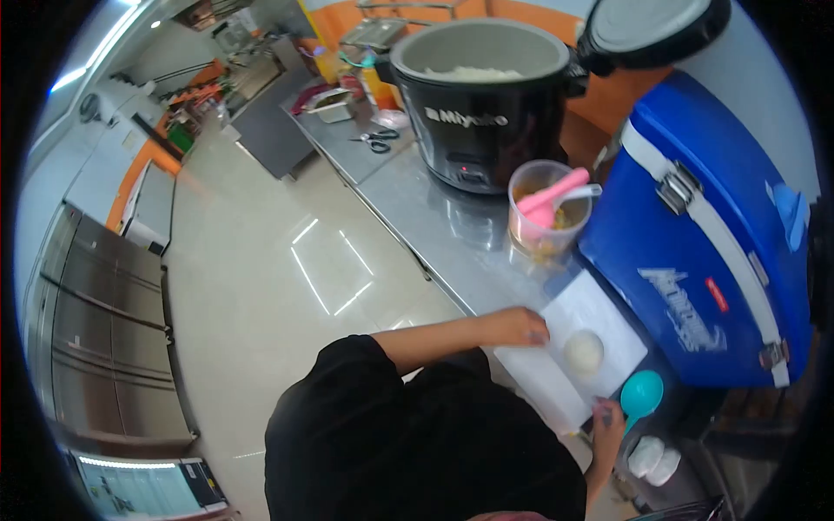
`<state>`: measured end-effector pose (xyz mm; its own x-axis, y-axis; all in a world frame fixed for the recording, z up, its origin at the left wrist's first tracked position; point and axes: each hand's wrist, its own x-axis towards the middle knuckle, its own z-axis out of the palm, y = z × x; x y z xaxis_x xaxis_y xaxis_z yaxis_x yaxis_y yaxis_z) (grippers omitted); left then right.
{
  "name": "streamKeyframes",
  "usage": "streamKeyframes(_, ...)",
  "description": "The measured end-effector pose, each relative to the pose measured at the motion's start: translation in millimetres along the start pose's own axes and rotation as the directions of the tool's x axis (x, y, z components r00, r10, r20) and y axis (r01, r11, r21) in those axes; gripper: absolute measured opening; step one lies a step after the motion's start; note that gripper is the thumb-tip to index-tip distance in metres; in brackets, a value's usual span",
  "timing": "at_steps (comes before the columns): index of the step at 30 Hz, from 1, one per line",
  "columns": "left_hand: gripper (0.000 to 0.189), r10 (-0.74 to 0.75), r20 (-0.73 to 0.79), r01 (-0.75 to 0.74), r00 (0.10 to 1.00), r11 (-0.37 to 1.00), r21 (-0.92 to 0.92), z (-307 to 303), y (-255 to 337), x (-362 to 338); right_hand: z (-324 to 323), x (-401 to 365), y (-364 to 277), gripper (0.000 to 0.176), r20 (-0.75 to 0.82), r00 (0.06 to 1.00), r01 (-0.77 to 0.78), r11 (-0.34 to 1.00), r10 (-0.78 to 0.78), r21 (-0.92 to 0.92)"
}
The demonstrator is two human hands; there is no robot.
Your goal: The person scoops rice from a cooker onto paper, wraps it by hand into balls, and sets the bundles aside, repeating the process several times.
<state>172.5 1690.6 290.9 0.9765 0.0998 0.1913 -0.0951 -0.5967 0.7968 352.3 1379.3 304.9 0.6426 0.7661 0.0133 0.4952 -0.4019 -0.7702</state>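
Observation:
A round mound of white rice (584, 353) sits on a sheet of white wrapping paper (615, 334) on the steel counter. My left hand (519, 327) is closed at the sheet's upper left edge, its fingers bent over the paper. My right hand (607, 420) pinches the lower corner near a turquoise ladle (643, 393). Between my hands, the near flap of the paper stands partly raised. Beyond my left hand is a clear plastic tub (547, 239), with a pink rice paddle (556, 198) and a whitish handle leaning in it.
A black rice cooker (486, 130) with rice inside stands open farther along the counter. A large blue cooler box (695, 243) borders the far side. Scissors (377, 139) and sauce bottles (376, 85) lie beyond. Small white items (653, 460) sit by my right wrist.

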Motion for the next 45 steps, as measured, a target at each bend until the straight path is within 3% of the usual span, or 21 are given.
streamKeyframes(3,0.021,-0.271,-0.100,0.243,0.957,0.943,-0.228,0,-8,7,13,-8,36,0.024,-0.130,0.976,-0.162,0.983,0.172,0.084)
streamKeyframes(5,0.028,-0.578,-0.024,0.549,0.816,0.787,-0.281,-7,4,23,21,4,23,0.024,-0.233,0.963,-0.087,0.972,0.139,0.220)
streamKeyframes(6,0.028,-0.580,-0.036,0.529,0.814,0.766,-0.366,0,-8,27,37,9,38,0.024,-0.359,0.922,-0.028,0.952,0.142,0.305)
streamKeyframes(8,0.028,-0.524,-0.117,0.464,0.844,0.821,-0.332,11,-35,34,32,19,14,0.025,-0.402,0.895,-0.120,0.972,0.194,0.201)
streamKeyframes(9,0.028,-0.504,-0.086,0.451,0.859,0.826,-0.340,14,-37,41,37,23,18,0.023,-0.351,0.849,-0.247,0.884,0.395,0.397)
streamKeyframes(10,0.027,-0.563,-0.103,0.475,0.820,0.770,-0.425,15,-33,43,36,22,9,0.023,-0.367,0.833,-0.264,0.881,0.414,0.393)
streamKeyframes(11,0.027,-0.624,-0.121,0.494,0.772,0.709,-0.504,14,-31,45,34,23,-4,0.022,-0.577,0.803,-0.120,0.989,0.150,0.091)
streamKeyframes(12,0.027,-0.618,-0.107,0.494,0.779,0.710,-0.501,13,-31,46,32,23,-13,0.023,-0.673,0.721,-0.010,0.969,-0.163,-0.246)
streamKeyframes(13,0.027,-0.641,-0.094,0.513,0.761,0.685,-0.517,15,-30,47,30,19,-20,0.027,-0.618,0.703,0.033,0.885,-0.351,-0.465)
streamKeyframes(14,0.029,-0.663,-0.082,0.530,0.744,0.660,-0.531,17,-33,48,30,16,-29,0.031,-0.387,0.894,0.002,0.867,-0.224,-0.498)
streamKeyframes(15,0.029,-0.657,-0.069,0.532,0.750,0.663,-0.526,18,-40,48,33,16,-49,0.034,-0.124,0.991,-0.016,0.848,-0.058,-0.529)
streamKeyframes(16,0.025,-0.621,-0.117,0.519,0.775,0.731,-0.444,19,-47,50,51,16,-54,0.044,-0.133,0.935,0.180,0.761,-0.330,-0.624)
streamKeyframes(18,0.021,-0.564,-0.150,0.490,0.812,0.799,-0.349,18,-52,66,68,20,-63,0.051,-0.081,0.962,0.166,0.797,-0.260,-0.580)
streamKeyframes(20,0.018,-0.143,-0.388,0.140,0.911,0.990,-0.035,11,-50,92,84,32,-59,0.052,-0.090,0.974,0.131,0.835,-0.210,-0.534)
streamKeyframes(21,0.018,-0.138,-0.379,0.135,0.915,0.990,-0.034,13,-51,107,84,35,-60,0.051,-0.105,0.977,0.101,0.843,-0.183,-0.528)
streamKeyframes(23,0.026,0.164,-0.045,-0.145,0.985,0.947,0.285,18,-52,138,85,40,-58,0.050,-0.126,0.980,0.068,0.858,-0.153,-0.508)
streamKeyframes(24,0.026,0.167,-0.038,-0.149,0.985,0.947,0.285,24,-53,148,85,41,-58,0.049,-0.140,0.982,0.044,0.870,-0.128,-0.490)
streamKeyframes(27,0.028,0.108,0.185,-0.202,0.977,0.755,0.624,36,-42,171,83,44,-61,0.048,-0.141,0.983,0.031,0.864,-0.117,-0.503)
streamKeyframes(37,0.024,0.216,0.132,-0.253,0.967,0.814,0.522,27,-33,167,82,44,-57,0.044,-0.149,0.982,0.037,0.892,-0.116,-0.451)
streamKeyframes(39,0.028,-0.047,0.135,-0.040,0.990,0.818,0.574,22,-21,170,78,45,-59,0.040,-0.161,0.976,0.064,0.899,-0.147,-0.433)
streamKeyframes(45,0.027,-0.041,0.225,-0.076,0.974,0.868,0.491,-7,19,156,70,54,-54,0.049,-0.164,0.968,0.080,0.850,-0.192,-0.520)
